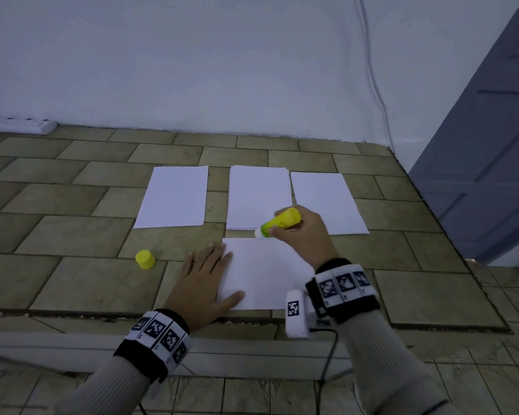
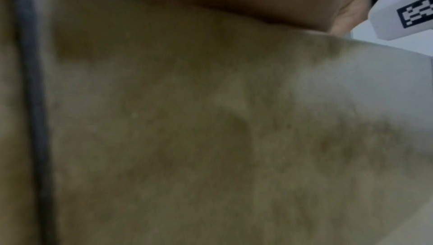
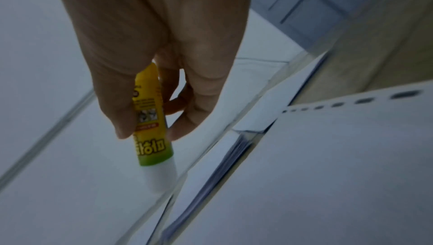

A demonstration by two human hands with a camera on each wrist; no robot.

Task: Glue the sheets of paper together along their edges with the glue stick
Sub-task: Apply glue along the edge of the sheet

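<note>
While gluing far edge of near sheet (image 1: 261, 274) on floor, we keep glue stick (image 1: 279, 221) tilted, tip on paper, stroke even. Left hand (image 1: 206, 280) flat, fingers spread, pinning sheet's left side. Right hand (image 1: 304, 235) curled round stick, reaching forward over edge.

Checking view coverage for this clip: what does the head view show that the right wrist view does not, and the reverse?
Only the head view shows the left hand pressing flat on the near sheet, the yellow cap standing on the tiled floor, the far left sheet and the power strip. Only the right wrist view shows the printed label on the glue stick and the layered edges of the paper stack. Both show the right hand gripping the uncapped stick, tip at the near sheet's far edge.
</note>
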